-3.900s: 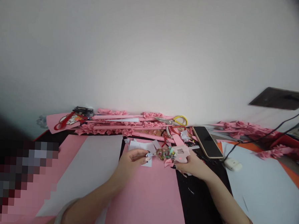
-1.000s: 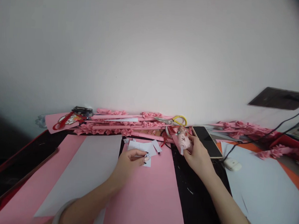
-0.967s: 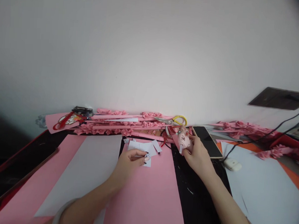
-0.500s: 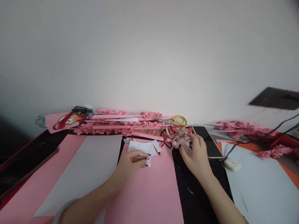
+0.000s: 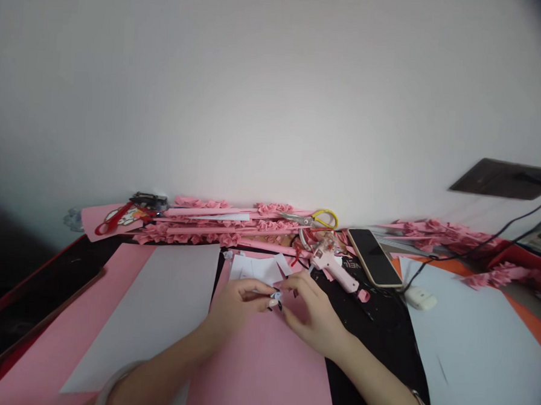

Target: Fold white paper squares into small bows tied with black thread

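Between the fingertips of both hands is a small folded piece of pale blue-white paper (image 5: 276,295). My left hand (image 5: 235,303) pinches it from the left. My right hand (image 5: 312,313) closes on it from the right with thumb and fingers. Both hands are over a pink paper sheet (image 5: 262,365). Just beyond the fingers lie white paper pieces (image 5: 258,266). A pale pink glue gun (image 5: 337,271) rests on the black surface, past my right hand. The exact fold of the small piece is too small to make out.
Along the wall lie pink paper flower stems (image 5: 214,231) and yellow-handled scissors (image 5: 321,219). A phone (image 5: 376,258) and a white plug-like block (image 5: 420,297) with a cable are on the right. White sheets (image 5: 156,305) flank the hands. Red-handled scissors (image 5: 113,220) sit at the far left.
My right hand has let go of the glue gun, which now lies on the table, and has come left to the small folded paper. My left hand has kept its pinch.
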`<state>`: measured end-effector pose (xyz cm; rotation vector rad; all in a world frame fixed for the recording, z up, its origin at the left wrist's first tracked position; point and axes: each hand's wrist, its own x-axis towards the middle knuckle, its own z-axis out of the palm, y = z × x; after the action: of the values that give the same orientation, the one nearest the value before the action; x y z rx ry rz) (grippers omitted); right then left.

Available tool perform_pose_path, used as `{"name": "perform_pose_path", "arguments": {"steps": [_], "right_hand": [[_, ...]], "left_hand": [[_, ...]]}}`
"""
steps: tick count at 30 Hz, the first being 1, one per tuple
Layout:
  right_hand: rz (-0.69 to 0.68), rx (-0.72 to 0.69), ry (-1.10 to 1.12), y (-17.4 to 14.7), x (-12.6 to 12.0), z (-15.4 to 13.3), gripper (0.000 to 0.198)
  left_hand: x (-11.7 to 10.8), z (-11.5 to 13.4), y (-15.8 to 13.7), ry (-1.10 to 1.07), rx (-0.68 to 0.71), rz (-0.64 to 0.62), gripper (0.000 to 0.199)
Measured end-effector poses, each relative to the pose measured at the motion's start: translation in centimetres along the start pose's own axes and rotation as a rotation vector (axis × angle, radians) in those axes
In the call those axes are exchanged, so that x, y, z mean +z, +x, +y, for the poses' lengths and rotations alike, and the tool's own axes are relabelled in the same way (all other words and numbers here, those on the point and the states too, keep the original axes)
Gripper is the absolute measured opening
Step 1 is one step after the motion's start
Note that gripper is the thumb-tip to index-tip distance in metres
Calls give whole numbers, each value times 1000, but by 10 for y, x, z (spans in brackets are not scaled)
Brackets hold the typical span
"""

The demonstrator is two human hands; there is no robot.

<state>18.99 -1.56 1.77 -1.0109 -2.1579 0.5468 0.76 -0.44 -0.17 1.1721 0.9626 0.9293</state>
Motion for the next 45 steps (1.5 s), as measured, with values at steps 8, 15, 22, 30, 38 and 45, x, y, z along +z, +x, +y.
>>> {"name": "perform_pose_path", "arguments": {"steps": [8,15,22,30,38,45], "right_hand": [[26,3,16,-2,2,1,27],[15,24,22,-1,3,1,21],[31,31,18,-1,5,1,19],[34,39,19,-2,6,2,18],[30,43,27,-2,7,2,19],[28,58,24,-3,8,4,19]], "left_hand": [[0,-4,0,-5,-1,-3,16],[1,-1,-1,8,-12,5,17],[2,-1,-1,42,-1,6,14],[2,0,-2,77,13,2,17],[2,4,-3,110,13,-4,17],[2,2,-2,137,43,-9,16]]}}
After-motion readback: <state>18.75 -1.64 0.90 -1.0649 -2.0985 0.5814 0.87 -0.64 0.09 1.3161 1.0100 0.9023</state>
